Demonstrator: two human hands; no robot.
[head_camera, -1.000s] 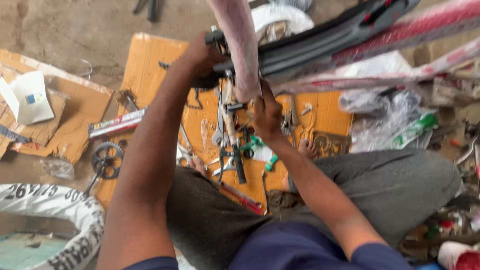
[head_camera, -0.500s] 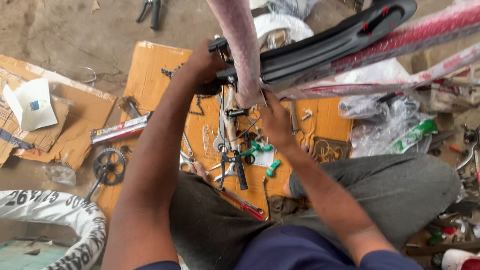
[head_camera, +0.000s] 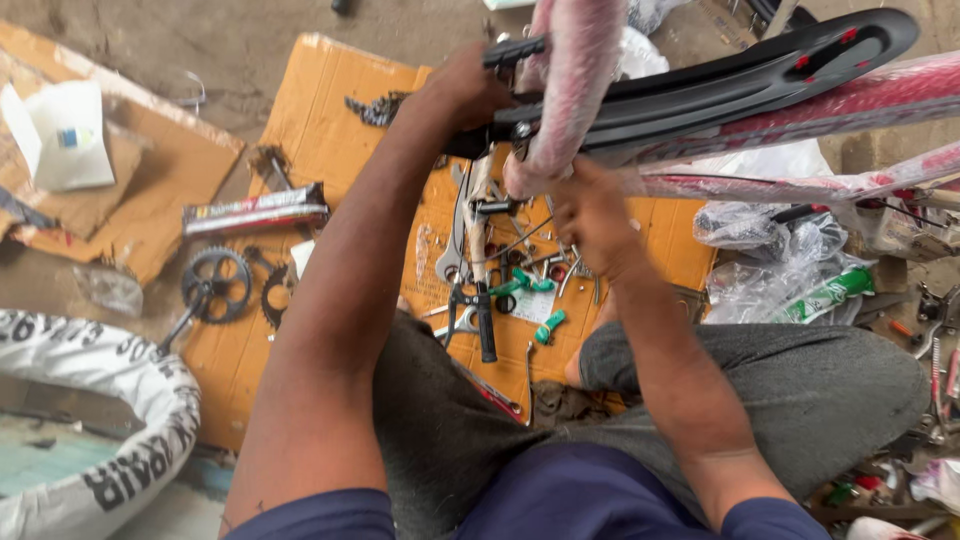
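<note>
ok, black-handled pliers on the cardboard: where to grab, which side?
Grip the black handles of the pliers, coming from the knee side. They point toward the person and lie bare on the cardboard; the jaw end is buried among wrenches and loose bolts.

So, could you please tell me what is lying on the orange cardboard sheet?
On the cardboard: a chainring with crank, pliers, spanners, green caps. The legs cover its near edge.

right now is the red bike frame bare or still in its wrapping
Wrapped: clear film covers the red frame tube, dulling its colour, where the left hand and right hand work beside the black guard.
</note>
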